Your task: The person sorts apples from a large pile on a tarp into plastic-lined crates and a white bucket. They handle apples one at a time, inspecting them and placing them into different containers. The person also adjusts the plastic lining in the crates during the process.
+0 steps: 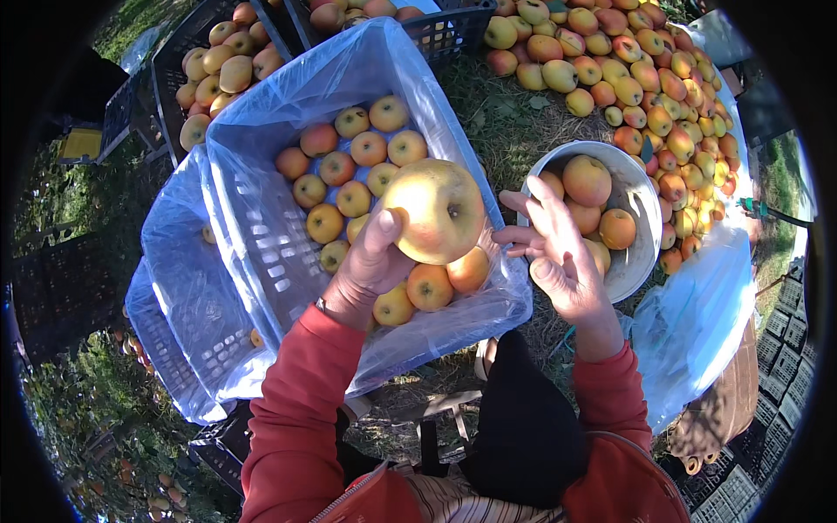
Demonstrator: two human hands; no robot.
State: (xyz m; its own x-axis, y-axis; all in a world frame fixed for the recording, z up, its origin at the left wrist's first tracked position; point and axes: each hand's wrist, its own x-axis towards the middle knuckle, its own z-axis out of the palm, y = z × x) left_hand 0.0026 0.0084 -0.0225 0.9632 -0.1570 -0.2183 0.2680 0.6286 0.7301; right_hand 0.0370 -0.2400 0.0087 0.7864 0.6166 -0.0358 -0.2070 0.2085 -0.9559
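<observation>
My left hand (373, 258) grips a large yellow apple (435, 212), its thumb against the near side. The apple is held above a crate lined with blue plastic film (261, 189), in which several yellow-red apples (353, 198) lie in rows. To the right, my right hand (565, 252) holds nothing and its fingers are spread. It hovers between the crate's right edge and a white bucket (637, 261), partly covering the bucket's near left rim. Inside the bucket are several orange-red apples (586, 180).
A big heap of apples (628, 78) spreads over the ground at upper right. Crumpled clear plastic film (700, 314) lies below it. More film-lined crates (176, 261) stand at left, and a black crate of apples (222, 65) is behind. Stacked crates (778, 372) stand far right.
</observation>
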